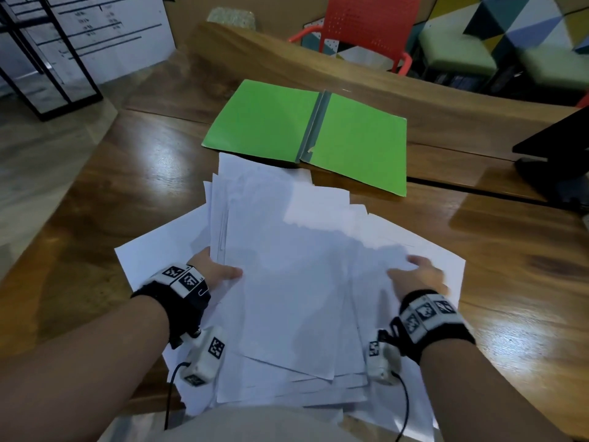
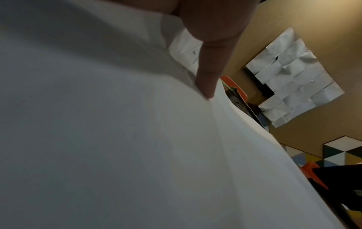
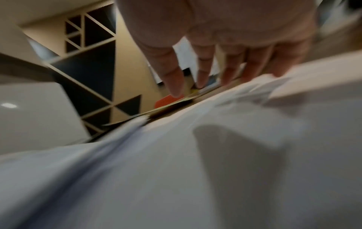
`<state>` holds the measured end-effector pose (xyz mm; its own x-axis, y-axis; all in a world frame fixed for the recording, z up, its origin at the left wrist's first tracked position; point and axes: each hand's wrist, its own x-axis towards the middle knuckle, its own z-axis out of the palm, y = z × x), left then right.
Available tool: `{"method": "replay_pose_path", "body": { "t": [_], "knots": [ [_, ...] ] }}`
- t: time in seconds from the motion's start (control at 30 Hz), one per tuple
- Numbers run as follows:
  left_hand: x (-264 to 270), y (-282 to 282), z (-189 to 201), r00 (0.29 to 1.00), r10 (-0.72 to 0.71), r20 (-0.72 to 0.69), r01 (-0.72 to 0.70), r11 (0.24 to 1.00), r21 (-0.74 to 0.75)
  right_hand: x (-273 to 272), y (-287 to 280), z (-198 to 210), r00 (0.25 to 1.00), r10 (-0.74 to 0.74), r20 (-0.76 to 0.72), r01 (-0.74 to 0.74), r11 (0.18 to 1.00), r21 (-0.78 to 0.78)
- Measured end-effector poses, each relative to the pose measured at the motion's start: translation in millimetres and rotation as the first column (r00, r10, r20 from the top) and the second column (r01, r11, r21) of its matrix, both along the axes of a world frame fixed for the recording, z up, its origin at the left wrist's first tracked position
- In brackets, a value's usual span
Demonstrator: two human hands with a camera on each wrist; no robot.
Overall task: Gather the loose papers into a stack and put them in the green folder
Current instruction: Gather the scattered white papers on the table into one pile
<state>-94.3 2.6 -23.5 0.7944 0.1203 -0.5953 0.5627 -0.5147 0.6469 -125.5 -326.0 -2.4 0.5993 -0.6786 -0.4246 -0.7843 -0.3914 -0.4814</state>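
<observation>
Loose white papers (image 1: 293,266) lie in an uneven, fanned pile on the wooden table (image 1: 111,193), reaching over the near edge. The green folder (image 1: 264,119) lies open and flat just behind the pile, and the farthest sheet touches its front edge. My left hand (image 1: 220,271) holds the pile's left side, thumb on top and fingers hidden beneath the sheets. In the left wrist view the thumb (image 2: 207,74) presses on the paper (image 2: 117,139). My right hand (image 1: 417,275) is blurred and lies on the right side of the pile. Its fingers (image 3: 201,72) are straight and spread over the sheets (image 3: 195,170).
A black monitor base (image 1: 554,167) stands at the table's right edge. Behind the folder runs a raised wooden ledge (image 1: 287,59), with a red chair (image 1: 360,30) beyond it. A black metal frame (image 1: 47,59) stands on the floor at the far left.
</observation>
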Motion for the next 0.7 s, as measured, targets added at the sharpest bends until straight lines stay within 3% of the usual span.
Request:
{"method": "replay_pose_path", "body": {
  "t": [0.03,0.1,0.2,0.43,0.7],
  "knots": [
    [0,0,-1,1.0,-0.004,0.01,0.004,1.0,-0.002,-11,-16,3,0.991,-0.09,-0.103,0.082,0.993,-0.081],
    [0,2,-3,1.0,0.011,-0.004,-0.011,1.0,-0.024,-28,-37,5,0.95,-0.215,-0.225,0.199,0.976,-0.09],
    [0,1,1,0.999,0.039,-0.032,-0.041,0.996,-0.077,-31,-47,6,0.939,-0.288,-0.189,0.301,0.953,0.043],
    [0,-1,10,0.993,0.078,-0.09,-0.092,0.981,-0.17,-18,-42,13,0.99,-0.028,-0.137,0.053,0.981,0.187],
    [1,1,8,0.997,0.015,-0.077,-0.021,0.997,-0.071,1,-26,2,0.999,-0.033,0.01,0.028,0.941,0.338]
  ]
}}
